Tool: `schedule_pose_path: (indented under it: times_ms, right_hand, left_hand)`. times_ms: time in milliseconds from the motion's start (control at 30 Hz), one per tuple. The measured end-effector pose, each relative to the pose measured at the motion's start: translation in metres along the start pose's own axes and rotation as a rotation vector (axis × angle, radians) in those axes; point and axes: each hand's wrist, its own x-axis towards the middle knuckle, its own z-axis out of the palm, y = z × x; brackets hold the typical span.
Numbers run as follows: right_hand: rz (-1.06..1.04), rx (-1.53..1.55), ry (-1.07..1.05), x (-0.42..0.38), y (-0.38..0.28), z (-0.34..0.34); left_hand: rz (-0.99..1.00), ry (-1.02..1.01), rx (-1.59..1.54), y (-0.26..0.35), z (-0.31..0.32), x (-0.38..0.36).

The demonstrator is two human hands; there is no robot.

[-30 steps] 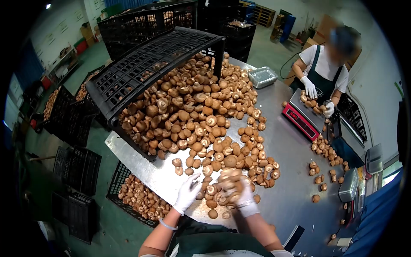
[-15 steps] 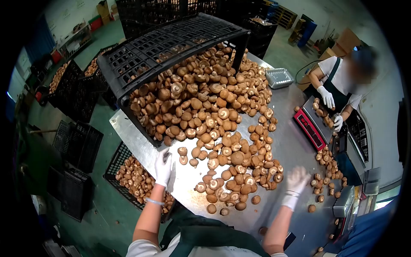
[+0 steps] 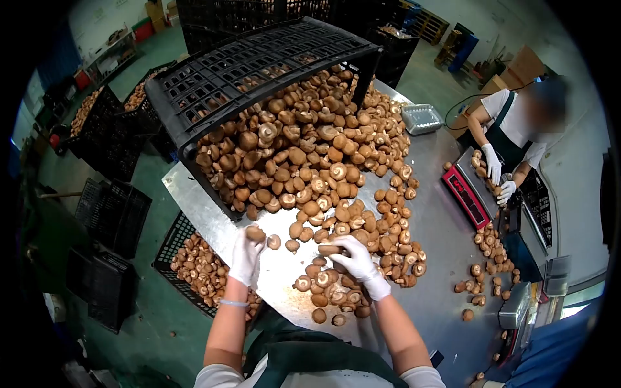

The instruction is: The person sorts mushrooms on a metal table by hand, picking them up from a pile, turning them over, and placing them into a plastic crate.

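Brown mushrooms (image 3: 297,155) spill from a tipped black crate (image 3: 259,64) onto the metal table (image 3: 427,187). At the table's left edge, my gloved left hand (image 3: 244,260) is closed on a mushroom (image 3: 255,234). My gloved right hand (image 3: 357,264) pinches another mushroom (image 3: 328,249) above the loose ones in front of me. Between the two hands, a few single mushrooms (image 3: 292,246) lie on the bare metal. The right hand and wrist partly cover the front of the pile.
Below the table's left edge stands a crate of mushrooms (image 3: 171,255). Across the table, a co-worker (image 3: 511,136) in white gloves handles mushrooms at a red scale (image 3: 467,197). A clear plastic tray (image 3: 422,119) lies at the back; more mushrooms (image 3: 495,252) are scattered at the right.
My right hand has swung left from the table's right side to the loose mushrooms and now grips one. My left hand has picked up a mushroom near the edge.
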Motion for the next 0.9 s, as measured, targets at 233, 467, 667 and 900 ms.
schedule_pose_path:
  times_ms: [233,467,667,900]
  right_hand:
    - [0.522,0.898,0.276,0.027,0.001,-0.049]
    - [0.12,-0.955,-0.132,0.096,0.015,-0.006]
    - [0.018,-0.416,-0.047,0.071,-0.005,-0.009]
    - [0.085,-0.884,0.016,0.125,-0.003,0.04]
  left_hand:
    - [0.03,0.081,0.34,0.004,0.028,0.006]
    - [0.504,-0.365,1.699,-0.028,0.075,0.019]
    - [0.049,-0.316,0.597,-0.015,0.049,0.01]
    - [-0.343,-0.191,-0.382,-0.023,0.027,0.007]
